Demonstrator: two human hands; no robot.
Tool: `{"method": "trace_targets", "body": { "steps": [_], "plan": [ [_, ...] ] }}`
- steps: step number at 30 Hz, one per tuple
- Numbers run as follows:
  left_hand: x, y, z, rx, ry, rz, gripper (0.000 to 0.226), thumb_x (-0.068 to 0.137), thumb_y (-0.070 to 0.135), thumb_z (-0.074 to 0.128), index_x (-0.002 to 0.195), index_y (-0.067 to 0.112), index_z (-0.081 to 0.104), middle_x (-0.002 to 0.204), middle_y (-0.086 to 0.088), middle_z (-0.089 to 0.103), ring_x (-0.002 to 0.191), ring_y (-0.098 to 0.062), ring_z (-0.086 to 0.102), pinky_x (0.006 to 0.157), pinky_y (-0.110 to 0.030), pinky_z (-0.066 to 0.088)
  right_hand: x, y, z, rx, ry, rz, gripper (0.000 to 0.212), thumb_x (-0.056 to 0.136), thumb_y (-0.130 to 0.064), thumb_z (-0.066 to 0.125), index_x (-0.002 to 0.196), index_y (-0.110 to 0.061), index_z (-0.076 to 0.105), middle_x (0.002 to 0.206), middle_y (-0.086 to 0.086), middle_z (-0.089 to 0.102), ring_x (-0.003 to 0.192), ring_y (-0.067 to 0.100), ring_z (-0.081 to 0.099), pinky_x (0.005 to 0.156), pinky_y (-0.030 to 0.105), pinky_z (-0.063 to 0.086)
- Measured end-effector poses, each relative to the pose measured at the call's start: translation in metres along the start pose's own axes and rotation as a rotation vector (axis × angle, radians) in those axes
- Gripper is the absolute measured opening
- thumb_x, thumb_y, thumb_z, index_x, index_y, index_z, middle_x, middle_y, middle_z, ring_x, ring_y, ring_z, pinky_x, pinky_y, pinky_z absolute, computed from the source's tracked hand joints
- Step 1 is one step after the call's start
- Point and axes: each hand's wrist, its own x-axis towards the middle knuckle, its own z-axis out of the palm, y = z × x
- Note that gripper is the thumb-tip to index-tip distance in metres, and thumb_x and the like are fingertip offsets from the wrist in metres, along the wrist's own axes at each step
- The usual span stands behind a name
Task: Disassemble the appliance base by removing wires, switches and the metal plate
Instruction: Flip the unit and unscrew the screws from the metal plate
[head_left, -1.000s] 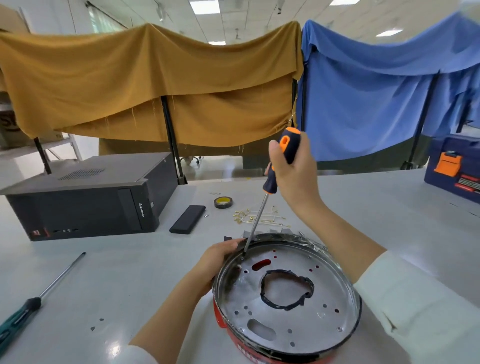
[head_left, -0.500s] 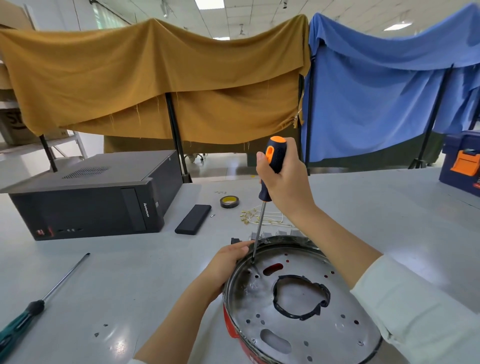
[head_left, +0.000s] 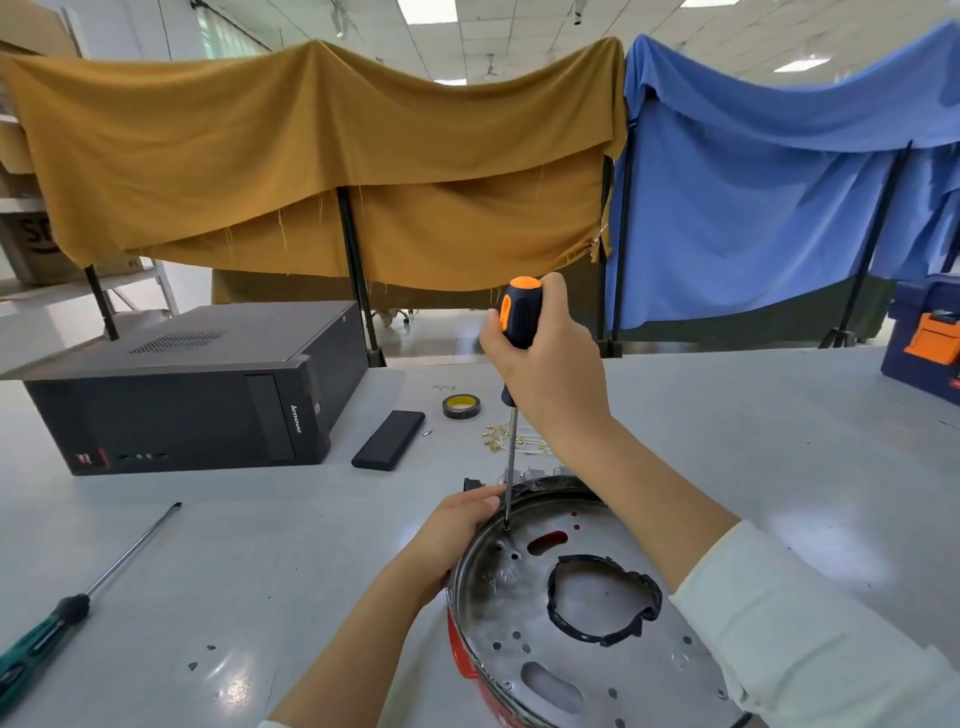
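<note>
spare screwdriver (head_left: 78, 608): it is lying idle on the table (head_left: 260, 545) at my far left, well apart from the work, with the computer case (head_left: 197, 395) behind it
my left hand (head_left: 457, 525): I am curling its fingers over the near-left rim of the appliance base (head_left: 462, 649), steadying it against the push
screwdriver (head_left: 511, 415): I am holding it almost upright, tip down at a screw near the left rim of the metal plate (head_left: 519, 613)
my right hand (head_left: 550, 358): I am wrapping it fully around the orange-and-black handle
step in hand: I am judging this as loosening a screw that fastens the plate; loose wires (head_left: 498, 434) are lying on the table beyond the base
next move: I am thinking it calls for firm downward pressure while turning, the tip seated square, the base held against spinning
</note>
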Motion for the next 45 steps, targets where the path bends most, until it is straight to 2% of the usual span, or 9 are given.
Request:
{"method": "trace_targets", "body": {
  "steps": [6, 13, 19, 23, 27, 33, 39, 42, 45],
  "plan": [
    [-0.001, 0.001, 0.002, 0.028, -0.015, 0.014, 0.037, 0.099, 0.011, 0.036, 0.112, 0.023, 0.068, 0.107, -0.004, 0.071, 0.101, -0.021, 0.067, 0.092, -0.037, 0.051, 0.006, -0.001, 0.004, 0.175, -0.117, 0.036, 0.025, 0.088, -0.03, 0.058, 0.091, -0.023, 0.035, 0.063, -0.011, 0.044, 0.053, 0.003, 0.048, 0.044, 0.012, 0.034],
    [-0.001, 0.001, 0.001, 0.078, -0.008, 0.03, 0.039, 0.1, 0.012, 0.034, 0.11, 0.025, 0.069, 0.107, -0.004, 0.071, 0.103, -0.023, 0.066, 0.097, -0.043, 0.047, 0.023, 0.001, -0.003, 0.447, -0.445, 0.07, 0.027, 0.089, -0.023, 0.06, 0.084, -0.031, 0.035, 0.068, -0.006, 0.045, 0.055, 0.006, 0.05, 0.054, 0.02, 0.047],
    [0.0, 0.001, 0.002, 0.112, 0.009, 0.031, 0.039, 0.101, 0.015, 0.034, 0.105, 0.03, 0.07, 0.107, -0.001, 0.071, 0.104, -0.021, 0.065, 0.098, -0.043, 0.047, 0.019, -0.005, -0.005, 0.107, -0.367, 0.089, 0.021, 0.088, -0.037, 0.056, 0.087, -0.031, 0.036, 0.071, -0.007, 0.052, 0.061, 0.013, 0.055, 0.057, 0.03, 0.047],
    [0.002, -0.001, 0.002, 0.115, 0.006, 0.031, 0.039, 0.1, 0.015, 0.034, 0.109, 0.028, 0.069, 0.108, -0.002, 0.071, 0.103, -0.021, 0.065, 0.098, -0.043, 0.047, 0.022, -0.013, -0.002, 0.552, -0.296, 0.491, 0.015, 0.083, -0.013, 0.059, 0.086, -0.017, 0.045, 0.076, 0.012, 0.053, 0.05, 0.011, 0.051, 0.049, 0.02, 0.048],
    [0.003, -0.001, 0.002, 0.123, -0.005, 0.035, 0.038, 0.1, 0.015, 0.034, 0.111, 0.027, 0.068, 0.108, -0.001, 0.07, 0.104, -0.02, 0.065, 0.099, -0.042, 0.046, 0.019, -0.015, 0.01, 0.673, -0.121, 0.562, 0.023, 0.081, -0.008, 0.059, 0.07, -0.015, 0.041, 0.06, 0.006, 0.04, 0.043, 0.013, 0.034, 0.038, 0.02, 0.033],
    [0.003, 0.0, 0.001, 0.134, 0.011, 0.049, 0.041, 0.1, 0.015, 0.035, 0.101, 0.034, 0.071, 0.106, 0.002, 0.071, 0.103, -0.017, 0.065, 0.096, -0.038, 0.048, 0.025, -0.011, 0.009, 1.042, -0.591, 0.56, 0.025, 0.088, -0.005, 0.054, 0.069, -0.014, 0.041, 0.048, 0.0, 0.036, 0.036, 0.012, 0.028, 0.04, 0.019, 0.025],
    [0.002, 0.0, 0.003, 0.188, 0.012, 0.066, 0.04, 0.1, 0.017, 0.036, 0.098, 0.037, 0.071, 0.106, 0.009, 0.071, 0.101, -0.01, 0.065, 0.09, -0.026, 0.049, 0.019, -0.013, 0.005, 0.513, -0.206, 0.46, 0.025, 0.085, -0.023, 0.066, 0.09, -0.016, 0.042, 0.076, 0.01, 0.055, 0.055, 0.014, 0.056, 0.058, 0.03, 0.053],
    [0.003, 0.0, 0.003, 0.203, 0.013, 0.059, 0.038, 0.1, 0.017, 0.036, 0.104, 0.035, 0.07, 0.106, 0.009, 0.07, 0.102, -0.009, 0.065, 0.091, -0.026, 0.049, 0.021, -0.012, 0.007, 0.51, -0.124, 0.516, 0.015, 0.083, -0.014, 0.06, 0.084, -0.018, 0.046, 0.072, 0.005, 0.049, 0.06, 0.017, 0.05, 0.059, 0.033, 0.048],
    [0.003, 0.0, 0.003, 0.21, 0.013, 0.054, 0.036, 0.1, 0.018, 0.036, 0.11, 0.032, 0.068, 0.109, 0.008, 0.07, 0.105, -0.011, 0.064, 0.097, -0.032, 0.047, 0.024, -0.011, 0.008, 0.7, -0.152, 0.548, 0.019, 0.079, -0.006, 0.056, 0.069, -0.014, 0.042, 0.057, 0.004, 0.04, 0.043, 0.014, 0.036, 0.041, 0.023, 0.035]
  ]
}}
